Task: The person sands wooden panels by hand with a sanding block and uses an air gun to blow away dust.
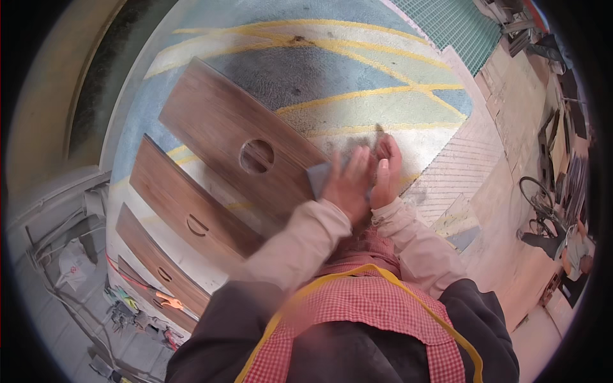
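Observation:
My left hand [348,185], blurred by motion, has its fingers stretched out beside the near end of the largest brown wood-grain board [220,124]. A flat grey piece [317,179] shows at the board's end, next to this hand; I cannot tell whether they touch. Close by on the right, my right hand [387,169] is raised with its thumb up and fingers loosely bent, and nothing shows in it. The two hands are almost together. A round inset [257,156] marks the large board's face.
Narrower brown boards [191,210] with curved cut marks lie to the left. An orange-handled tool [168,300] rests near the smallest ones. A patterned carpet [357,70] with yellow lines covers the work surface. Green mesh matting [456,32] lies far right; cables [539,201] clutter the right side.

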